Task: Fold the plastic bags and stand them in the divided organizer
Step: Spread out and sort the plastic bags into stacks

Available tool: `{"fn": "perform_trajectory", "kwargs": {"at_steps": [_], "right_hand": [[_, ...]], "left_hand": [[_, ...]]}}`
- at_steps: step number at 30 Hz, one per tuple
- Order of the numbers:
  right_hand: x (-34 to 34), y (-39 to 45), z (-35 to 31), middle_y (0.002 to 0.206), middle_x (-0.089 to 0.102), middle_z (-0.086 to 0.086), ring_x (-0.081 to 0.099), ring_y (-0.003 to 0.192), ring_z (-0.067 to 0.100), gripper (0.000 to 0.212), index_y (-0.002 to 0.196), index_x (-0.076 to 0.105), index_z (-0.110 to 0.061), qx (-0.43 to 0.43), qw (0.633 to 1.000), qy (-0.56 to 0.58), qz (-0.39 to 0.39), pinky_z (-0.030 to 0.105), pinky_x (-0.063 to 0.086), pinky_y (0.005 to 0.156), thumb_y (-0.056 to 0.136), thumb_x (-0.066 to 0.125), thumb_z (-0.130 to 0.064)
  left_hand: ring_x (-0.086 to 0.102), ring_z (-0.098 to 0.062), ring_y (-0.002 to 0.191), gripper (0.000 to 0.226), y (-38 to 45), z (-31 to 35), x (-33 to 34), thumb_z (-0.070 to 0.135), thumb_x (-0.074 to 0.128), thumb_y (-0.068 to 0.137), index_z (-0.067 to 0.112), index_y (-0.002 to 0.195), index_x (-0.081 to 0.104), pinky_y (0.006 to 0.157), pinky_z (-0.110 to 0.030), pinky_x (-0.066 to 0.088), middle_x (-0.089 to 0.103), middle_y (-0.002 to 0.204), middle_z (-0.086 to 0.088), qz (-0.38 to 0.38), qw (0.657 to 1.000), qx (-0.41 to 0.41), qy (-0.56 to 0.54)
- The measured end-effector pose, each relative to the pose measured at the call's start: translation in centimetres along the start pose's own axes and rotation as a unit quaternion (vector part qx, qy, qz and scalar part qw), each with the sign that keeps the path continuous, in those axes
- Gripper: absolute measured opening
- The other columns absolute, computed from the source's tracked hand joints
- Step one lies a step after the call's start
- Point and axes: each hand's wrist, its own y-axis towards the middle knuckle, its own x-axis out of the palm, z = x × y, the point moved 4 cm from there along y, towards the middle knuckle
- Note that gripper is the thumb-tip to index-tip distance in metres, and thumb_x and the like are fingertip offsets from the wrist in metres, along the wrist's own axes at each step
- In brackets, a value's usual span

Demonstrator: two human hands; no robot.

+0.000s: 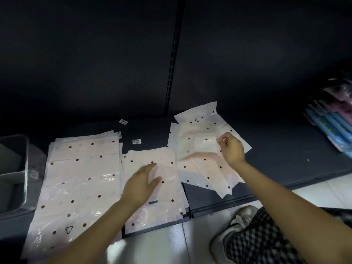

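Dark shelving fills the scene: a black back panel with a slotted upright above, and a low black shelf deck carrying three groups of pale pink, dark-dotted plastic bags. The left stack lies flat with its long axis running from 6 to 12 o'clock; the middle stack lies parallel beside it; the loose right pile, at about 1 o'clock from the viewer, is skewed and overlapping. A clear organizer bin stands at 9 o'clock, just beyond the left stack; its dividers cannot be made out.

The left hand rests open and flat, palm down, on the middle stack, fingers pointing toward 1 o'clock, gripping nothing. The right hand is over the right pile with thumb and fingers pinched on the raised edge of a bag; that bag lies directly beneath it and at 2 o'clock from the left hand.

The right hand is thus the nearer, and the likely step is lifting this bag toward 6 o'clock for folding. Every folded bag must then cross both stacks toward 9 o'clock.
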Motion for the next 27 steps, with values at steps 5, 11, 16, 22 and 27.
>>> {"fn": "perform_trajectory", "kwargs": {"at_steps": [5,11,16,22,27], "right_hand": [[1.1,-0.8,-3.6,0.088,0.057,-0.002,0.054,0.084,0.018,0.009,0.087,0.058,-0.016,0.078,0.993,0.070,-0.051,0.024,0.041,0.074,0.092,0.055,-0.023],[6.8,-7.9,-8.0,0.070,0.059,-0.003,0.056,0.055,0.006,0.015,0.076,0.058,-0.016,0.041,0.963,0.149,-0.223,0.017,0.043,0.055,0.089,0.060,-0.025],[6.5,-6.9,-3.3,0.117,0.057,0.009,0.053,0.108,0.026,0.026,0.111,0.059,-0.014,0.027,0.988,-0.038,-0.147,0.033,0.046,0.086,0.093,0.052,-0.031],[4.6,-6.1,5.2,0.132,0.042,0.005,0.038,0.120,0.026,0.040,0.127,0.051,-0.021,0.029,0.973,-0.187,-0.130,0.036,0.043,0.088,0.091,0.055,-0.036],[4.2,-5.8,4.9,0.103,0.056,0.010,0.051,0.101,0.027,0.013,0.092,0.063,-0.011,0.029,0.984,-0.160,-0.076,0.032,0.045,0.070,0.093,0.055,-0.021]], "left_hand": [[0.061,-0.017,0.104,0.032,-0.7,5.4,1.8,0.043,0.052,0.091,0.017,0.107,0.061,0.088,-0.023,0.050,0.065,0.109,-0.001,-0.122,0.896,-0.097,-0.416],[0.061,-0.026,0.104,0.077,-0.2,4.2,-0.8,0.023,0.065,0.088,0.016,0.147,0.016,0.076,-0.034,0.054,0.056,0.124,-0.011,-0.011,0.832,-0.192,-0.520],[0.050,-0.038,0.120,0.081,-0.6,-3.3,-6.2,0.005,0.060,0.090,0.014,0.151,0.007,0.101,-0.045,0.042,0.040,0.144,-0.018,0.136,0.926,-0.226,-0.270],[0.045,-0.047,0.121,0.090,-2.4,-12.4,-11.9,0.003,0.065,0.085,0.006,0.150,0.004,0.096,-0.048,0.037,0.034,0.145,-0.027,0.114,0.951,-0.282,-0.065],[0.032,-0.052,0.124,0.088,-5.2,-15.3,-13.2,0.011,0.072,0.080,0.007,0.148,0.017,0.098,-0.061,0.035,0.030,0.141,-0.034,0.171,0.949,-0.246,0.097]]}}
